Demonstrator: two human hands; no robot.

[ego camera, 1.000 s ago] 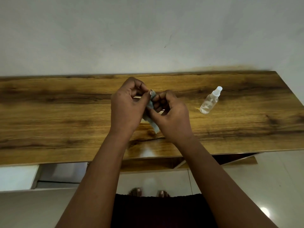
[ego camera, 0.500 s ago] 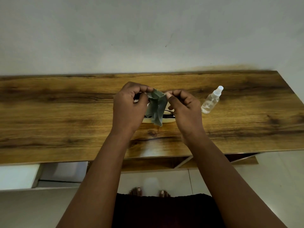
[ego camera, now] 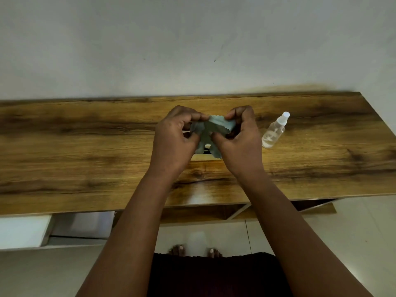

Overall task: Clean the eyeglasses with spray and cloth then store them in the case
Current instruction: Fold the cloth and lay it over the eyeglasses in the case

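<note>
Pinching a pale grey-green cleaning cloth with a zigzag-cut edge [ego camera: 209, 128], both hands work close together above the middle of the long wood-grain tabletop [ego camera: 85, 151]. Left hand [ego camera: 174, 139] has curled fingers clamped on the cloth's left part, thumb tucked under it. Right hand [ego camera: 240, 138] grips the cloth's right part, fingertips on its top edge, thumb pressing into the fold. The two hands nearly touch, with only cloth between them. Cloth hangs bunched down from the grips.

Under the cloth, on the tabletop, a light-coloured open case [ego camera: 205, 156] shows as a pale strip just below the hands; thin dark eyeglasses frame [ego camera: 207, 149] is glimpsed there, mostly hidden, so cannot tell if it sits inside the case or just on it.

Small clear plastic spray bottle with a white nozzle cap [ego camera: 274, 130] lies tilted on the tabletop, just right of the right hand, not touching it.

Plain whitish wall [ego camera: 192, 43] sits behind the tabletop's far edge. Bare toes on a pale tiled floor [ego camera: 353, 228] are visible below the tabletop's near edge.
</note>
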